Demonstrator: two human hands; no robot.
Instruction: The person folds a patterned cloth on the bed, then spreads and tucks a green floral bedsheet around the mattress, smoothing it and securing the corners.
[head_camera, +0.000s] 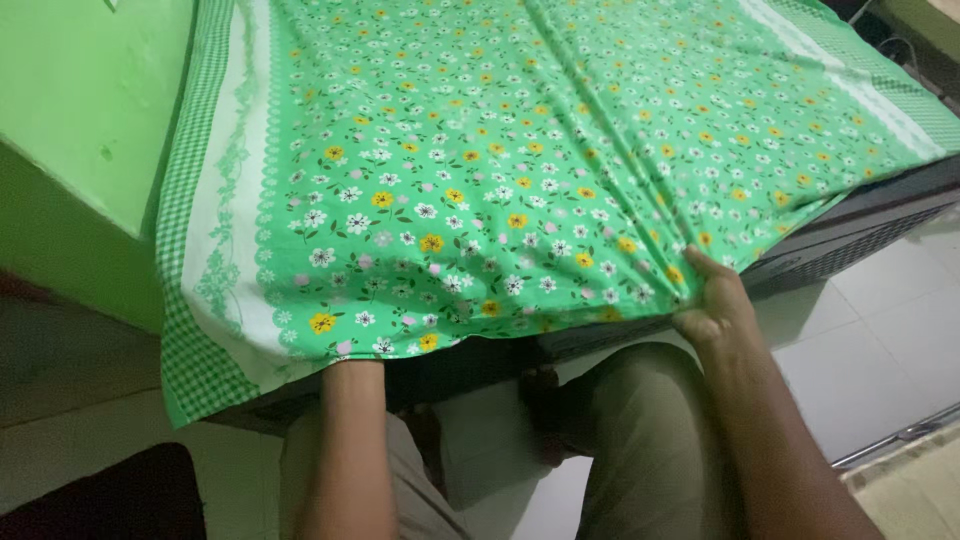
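Note:
A green bedsheet (480, 150) with small white, yellow and pink flowers and a checked white-and-green border lies spread over a mattress. My right hand (712, 298) pinches the sheet's near edge at the mattress corner, and creases run up from that grip. My left forearm (352, 440) reaches under the hanging edge of the sheet, so that hand is hidden beneath the cloth. My knees in beige trousers (640, 430) are close to the bed's front edge.
A dark mattress side (850, 235) shows at the right below the sheet. A green wall (80, 110) stands at the left. White floor tiles (880, 340) lie at the right, with a metal strip and a rough mat near the lower right corner.

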